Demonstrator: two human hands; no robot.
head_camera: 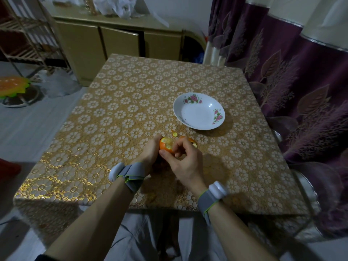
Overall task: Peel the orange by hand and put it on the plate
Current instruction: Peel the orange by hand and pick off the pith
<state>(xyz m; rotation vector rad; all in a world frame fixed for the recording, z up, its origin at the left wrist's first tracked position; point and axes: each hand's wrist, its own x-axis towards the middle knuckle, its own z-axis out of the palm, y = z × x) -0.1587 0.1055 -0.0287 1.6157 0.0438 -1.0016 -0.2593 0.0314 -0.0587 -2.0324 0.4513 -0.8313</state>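
Note:
My left hand (149,154) grips a partly peeled orange (166,145) above the table's near middle; pale pith shows on its top. My right hand (183,159) is curled against the orange's right side, its thumb pressed to the fruit and its fingers around a strip of peel (193,142) that curls off to the right. A small scrap of peel (175,135) lies on the tablecloth just beyond the hands. The white plate (188,102) with pink flowers sits empty to the far right of the hands.
The table (113,110) wears a gold floral cloth. A purple curtain (282,72) hangs close on the right. A cabinet (116,40) stands behind the table, a wooden rack (24,34) at far left. Both wrists carry grey bands.

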